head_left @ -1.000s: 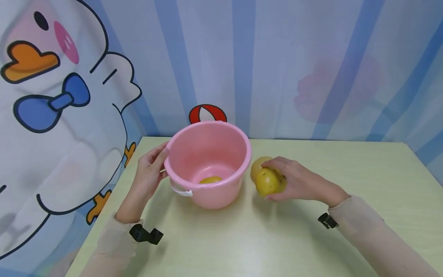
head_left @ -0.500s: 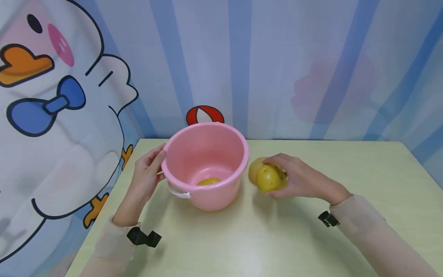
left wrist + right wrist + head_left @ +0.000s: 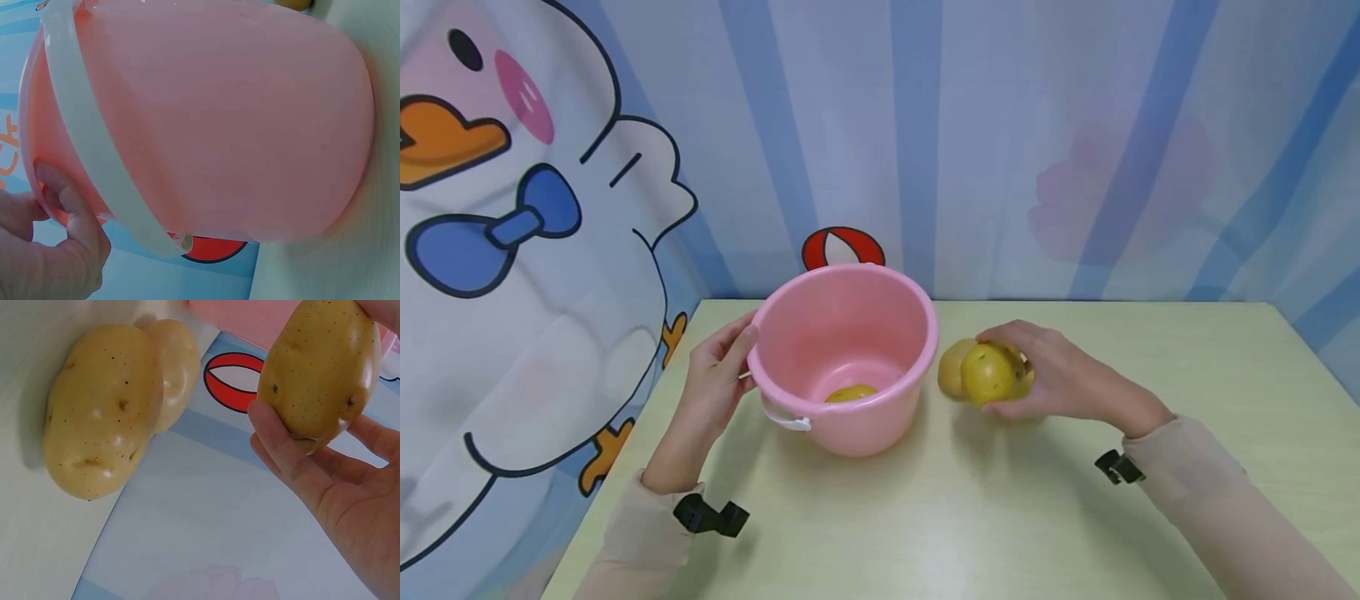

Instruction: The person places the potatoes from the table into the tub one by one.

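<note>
The left hand (image 3: 718, 375) grips the pink bucket (image 3: 865, 432) by its rim (image 3: 933, 329) (probably for steadiness). The right hand (image 3: 1067, 375) holds one potato (image 3: 322, 369) clear of two others (image 3: 103, 412).

- A pale blue backdrop (image 3: 1000, 125) with darker vertical stripes hung behind the table.
- A large white cartoon bird (image 3: 572, 333) was printed at the left, with an orange bill (image 3: 456, 140), pink cheek (image 3: 524, 98), orange feet (image 3: 604, 458) and blue bow tie (image 3: 493, 231).
- A red-and-white ball print (image 3: 865, 246) showed just above the far table edge.
- A faint pink shape (image 3: 1116, 193) lay further right.
- Orange lettering (image 3: 11, 128) was cut off in the left wrist view.
- The table (image 3: 880, 533) had a pale, yellowish top.
</note>
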### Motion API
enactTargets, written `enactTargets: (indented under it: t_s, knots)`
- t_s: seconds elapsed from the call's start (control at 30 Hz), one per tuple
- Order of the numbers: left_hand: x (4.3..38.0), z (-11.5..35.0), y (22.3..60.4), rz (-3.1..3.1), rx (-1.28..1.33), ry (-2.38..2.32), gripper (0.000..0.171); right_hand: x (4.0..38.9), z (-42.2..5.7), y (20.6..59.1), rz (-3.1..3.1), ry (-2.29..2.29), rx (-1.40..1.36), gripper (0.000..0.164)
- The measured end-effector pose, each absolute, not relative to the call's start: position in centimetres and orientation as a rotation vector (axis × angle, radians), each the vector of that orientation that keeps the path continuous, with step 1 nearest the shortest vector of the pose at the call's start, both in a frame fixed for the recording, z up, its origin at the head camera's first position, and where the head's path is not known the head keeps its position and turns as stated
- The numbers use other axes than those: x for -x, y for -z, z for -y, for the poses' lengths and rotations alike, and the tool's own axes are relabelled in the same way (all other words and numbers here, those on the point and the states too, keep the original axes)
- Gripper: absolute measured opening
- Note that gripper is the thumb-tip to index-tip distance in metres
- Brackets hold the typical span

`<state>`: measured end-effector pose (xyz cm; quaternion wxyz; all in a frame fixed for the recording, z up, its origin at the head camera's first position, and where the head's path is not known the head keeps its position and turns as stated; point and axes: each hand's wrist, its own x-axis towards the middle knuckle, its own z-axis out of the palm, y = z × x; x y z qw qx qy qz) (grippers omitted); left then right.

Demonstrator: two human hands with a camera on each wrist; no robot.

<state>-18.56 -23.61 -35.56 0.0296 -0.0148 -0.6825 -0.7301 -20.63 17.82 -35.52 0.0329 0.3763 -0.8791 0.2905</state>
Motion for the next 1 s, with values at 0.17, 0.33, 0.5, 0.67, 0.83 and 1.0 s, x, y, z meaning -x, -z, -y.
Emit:
enactTargets:
  t_s: [0.17,0.33,0.5,0.67,0.83,1.0]
  knots:
    - [18.4,23.7,35.7,2.114,0.035,2.24,0.055,20.7,-17.9,35.0,2.697,-0.895,-1.157,0.072]
    - [18.3,23.8,35.8,2.102,0.035,2.248,0.054,20.9,-18.1,34.3,2.711,-0.932,-1.156,0.073]
    - [18.3,24.0,35.9,2.1,0.041,2.251,0.055,21.2,-18.1,33.2,2.709,-0.938,-1.157,0.075]
    - [18.5,23.9,35.9,2.086,0.046,2.261,0.056,21.4,-18.2,32.2,2.684,-0.924,-1.174,0.074]
    - [18.6,23.9,35.8,2.078,0.076,2.26,0.054,21.7,-18.2,31.5,2.677,-0.911,-1.175,0.072]
    - [18.6,23.8,35.7,2.079,0.074,2.264,0.053,21.9,-18.0,30.8,2.694,-0.913,-1.17,0.072]
